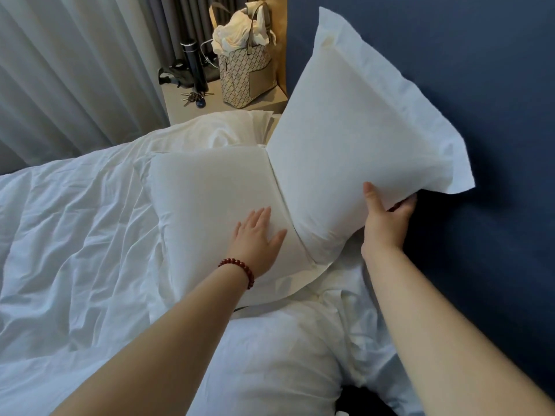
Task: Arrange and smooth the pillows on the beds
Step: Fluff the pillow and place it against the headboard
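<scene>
Left hand [258, 235] presses flat pillow [210, 187]; right hand [387, 223] grips raised pillow [354, 139].

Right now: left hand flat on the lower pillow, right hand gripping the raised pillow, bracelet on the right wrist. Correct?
No. Head view shows the bracelet on the left wrist. The left hand flat on lower pillow, right hand gripping raised pillow: correct.

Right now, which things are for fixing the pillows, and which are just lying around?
For the job: raised pillow in the right hand; flat pillow under the left hand; far pillow behind.
Just lying about: patterned bag, keys, black flask, all on the nightstand.
</scene>
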